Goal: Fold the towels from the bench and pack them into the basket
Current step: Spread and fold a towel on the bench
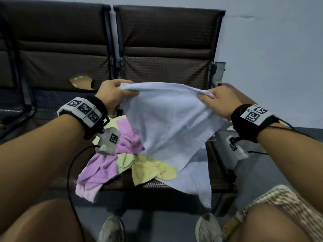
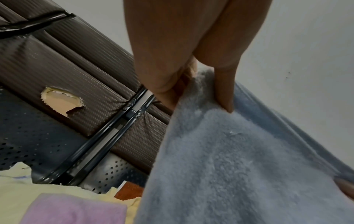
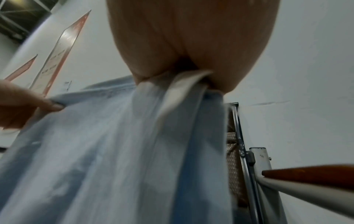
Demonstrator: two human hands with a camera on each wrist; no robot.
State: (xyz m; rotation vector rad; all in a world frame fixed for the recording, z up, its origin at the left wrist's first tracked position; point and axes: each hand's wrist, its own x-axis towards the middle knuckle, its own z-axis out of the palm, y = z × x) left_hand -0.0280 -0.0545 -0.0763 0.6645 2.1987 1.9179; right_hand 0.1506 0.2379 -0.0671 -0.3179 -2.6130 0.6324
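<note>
Blue towel (image 1: 167, 119) hangs from my grip, its top edge running crosswise: left hand (image 1: 111, 94) pinches one end, right hand (image 1: 220, 100) the other, both equally near.

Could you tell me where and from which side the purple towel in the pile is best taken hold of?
Probably at its near-left corner, from the front. The purple towel lies crumpled on the bench, and that end hangs bare over the seat's front edge. Further back the yellow towel crowds it and the blue towel hangs over it. Both hands, left and right, now grip the blue towel.
</note>
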